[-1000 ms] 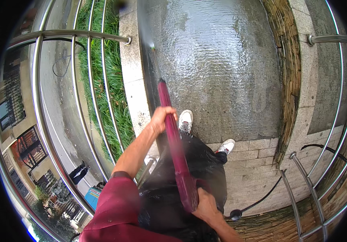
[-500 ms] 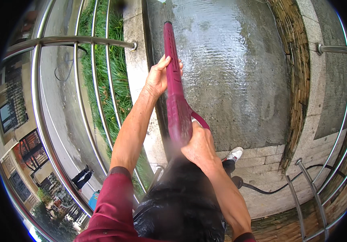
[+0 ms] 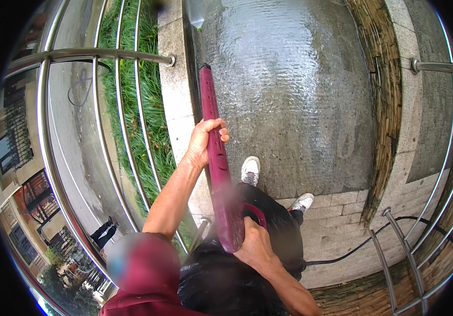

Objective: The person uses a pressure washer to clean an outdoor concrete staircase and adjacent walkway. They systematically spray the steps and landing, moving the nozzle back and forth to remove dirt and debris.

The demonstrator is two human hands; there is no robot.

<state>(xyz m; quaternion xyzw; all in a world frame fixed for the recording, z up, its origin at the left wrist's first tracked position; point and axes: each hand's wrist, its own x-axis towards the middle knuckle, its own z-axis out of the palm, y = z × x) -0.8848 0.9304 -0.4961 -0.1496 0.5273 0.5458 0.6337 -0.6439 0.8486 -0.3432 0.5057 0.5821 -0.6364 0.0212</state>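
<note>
A long maroon pressure washer gun [image 3: 219, 174] points away from me over the wet pavement [image 3: 300, 116]. My left hand [image 3: 204, 141] is wrapped round its front barrel, fingers curling over the far side. At the rear, my right hand [image 3: 255, 243] is closed on the grip inside the looped guard; the trigger is hidden by the fingers. Beyond the barrel's black end, a thin lance runs to a small nozzle [image 3: 199, 29], from which a pale fan of water spreads.
Metal railings [image 3: 100, 55] stand on my left above grass [image 3: 145, 95] and a stone kerb [image 3: 171, 105]. A black hose [image 3: 342, 258] crosses the stone paving toward the right railing [image 3: 403, 237]. Stacked-stone edging [image 3: 381, 79] borders the pavement. Another person's legs [image 3: 104, 233] show past the left railing.
The gun and both hands have come back toward me and slightly left, bringing the nozzle and its spray into view. One of my white shoes now shows farther forward on the wet pavement.
</note>
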